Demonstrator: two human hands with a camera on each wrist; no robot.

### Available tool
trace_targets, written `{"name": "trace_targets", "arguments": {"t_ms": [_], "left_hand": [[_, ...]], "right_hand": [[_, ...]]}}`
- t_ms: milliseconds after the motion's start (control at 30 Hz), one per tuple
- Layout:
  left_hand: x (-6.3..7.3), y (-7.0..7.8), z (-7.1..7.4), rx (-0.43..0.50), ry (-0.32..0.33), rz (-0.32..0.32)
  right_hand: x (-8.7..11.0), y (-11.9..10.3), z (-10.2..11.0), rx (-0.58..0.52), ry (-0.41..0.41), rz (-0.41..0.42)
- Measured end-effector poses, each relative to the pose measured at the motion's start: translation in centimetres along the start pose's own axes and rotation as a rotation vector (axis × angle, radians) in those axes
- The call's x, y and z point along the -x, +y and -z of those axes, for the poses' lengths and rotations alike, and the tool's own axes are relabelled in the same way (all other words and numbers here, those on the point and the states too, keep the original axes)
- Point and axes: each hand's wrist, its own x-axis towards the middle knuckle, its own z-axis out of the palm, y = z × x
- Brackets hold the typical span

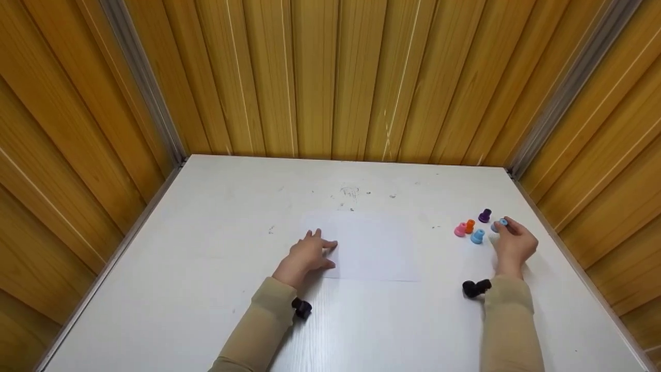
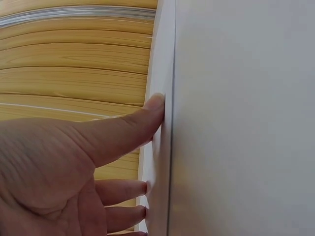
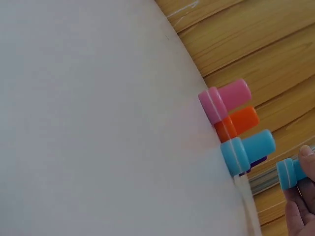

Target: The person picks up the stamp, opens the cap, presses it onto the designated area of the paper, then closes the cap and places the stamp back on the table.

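Meanwhile, from my remote station, I saw the left hand spread loosely, thumb apart from the fingers, its tips resting at the nine o'clock side of the white sheet and gripping nothing. The sheet lay flat near the middle of the white table. Out toward three o'clock, I had the right hand nearly closed, pinching a light-blue knobbed piece between thumb and fingers; I couldn't tell whether its base touched the tabletop. Around that piece, the purple one stood at ten o'clock, the orange one and the pink one close together at nine, and another light-blue one at eight, all upright.
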Motion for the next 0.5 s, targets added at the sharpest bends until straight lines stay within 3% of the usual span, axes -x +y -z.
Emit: {"name": "trace_targets", "arguments": {"t_ms": [233, 367, 500], "left_hand": [[-0.1, 0.0, 0.0, -0.002, 0.020, -0.012], [-0.2, 0.2, 0.0, -0.020, 0.036, -0.040], [-0.2, 0.7, 0.1, 0.003, 0.095, -0.108]], "right_hand": [[3.8, -3.1, -3.7, -0.025, -0.072, 0.125], [6.7, -4.1, -6.8, 0.030, -0.166, 0.198], [10.0, -4.0, -9.9, 0.076, -0.306, 0.240]]}}
